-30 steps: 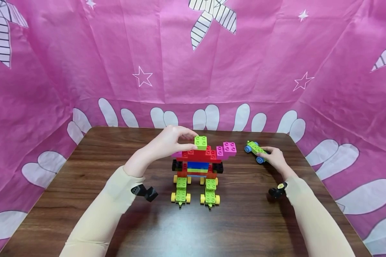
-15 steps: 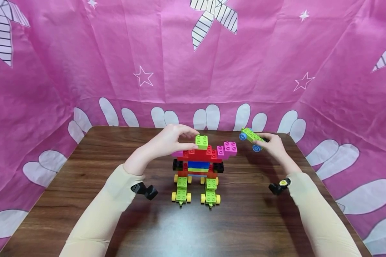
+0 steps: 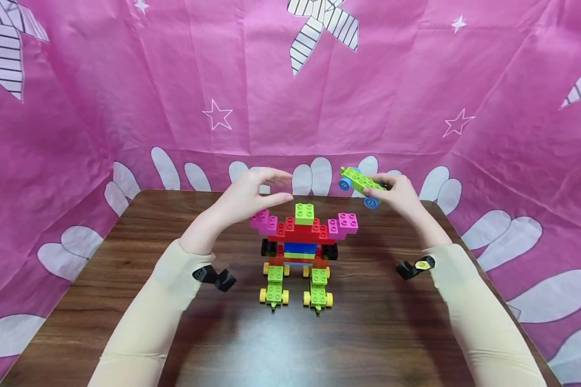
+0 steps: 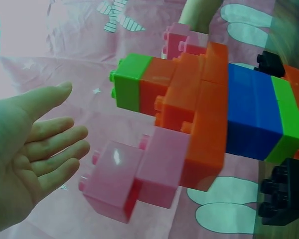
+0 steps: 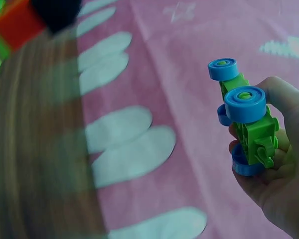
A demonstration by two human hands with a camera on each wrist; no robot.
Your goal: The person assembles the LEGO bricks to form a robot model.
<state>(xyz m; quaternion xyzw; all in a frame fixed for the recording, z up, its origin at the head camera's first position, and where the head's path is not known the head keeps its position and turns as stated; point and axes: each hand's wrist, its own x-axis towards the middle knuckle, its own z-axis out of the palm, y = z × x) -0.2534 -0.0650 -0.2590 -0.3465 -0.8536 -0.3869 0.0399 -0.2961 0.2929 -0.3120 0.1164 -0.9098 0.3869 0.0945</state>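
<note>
A figure built of toy building bricks (image 3: 297, 232) stands mid-table on two green wheeled bases with yellow wheels. Its body is red, blue and black, with pink stepped arms and a lime green brick (image 3: 304, 213) on top. My left hand (image 3: 252, 196) is above and left of that brick, thumb and fingers apart, holding nothing; the left wrist view shows its bare palm (image 4: 35, 154) facing the figure. On the right, my right hand (image 3: 398, 192) grips a green toy car base (image 3: 360, 180) with blue wheels by its rear end, raised above the table's far edge.
The brown wooden table (image 3: 290, 344) has a far edge just behind the figure. A pink patterned cloth (image 3: 281, 97) hangs behind it and along both sides. Each wrist carries a small black camera, such as the left one (image 3: 214, 278).
My left hand has let go of the lime green brick and risen off it. My right hand has lifted the car base from the table, up and to the left.
</note>
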